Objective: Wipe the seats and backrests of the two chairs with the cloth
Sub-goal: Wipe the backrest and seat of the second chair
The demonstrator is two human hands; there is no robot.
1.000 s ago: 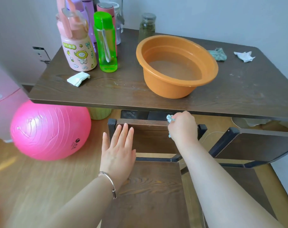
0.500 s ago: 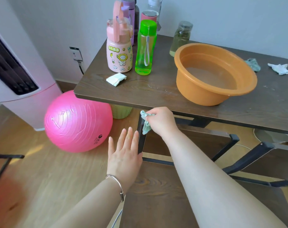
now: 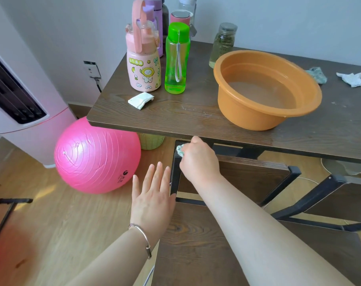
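Head view: holds the right arm stretched forward and across the near chair's seat (image 3: 196, 244), wrist bent down, right hand (image 3: 199, 159) clenched round a pale green cloth (image 3: 180, 151). Presses that cloth to the top left corner of the chair's backrest (image 3: 251, 176), right under the edge of the table (image 3: 196, 120).

Holds the left hand (image 3: 152, 195) flat and released, palm down, fingers straight and close together, pointing forward. Sets its thumb side just beside the backrest's black left post (image 3: 175, 182) — cannot tell whether skin meets metal. Wears a thin bracelet (image 3: 143, 237) at the left wrist.

Hides the right fingers and most of the cloth under the back of the hand; shows only a small wad past the knuckles. Cannot make out how much cloth lies against the wood. Covers part of the seat with both forearms. Loses the second chair (image 3: 348, 203) partly past the right edge — only its dark frame and a slice of board in sight.
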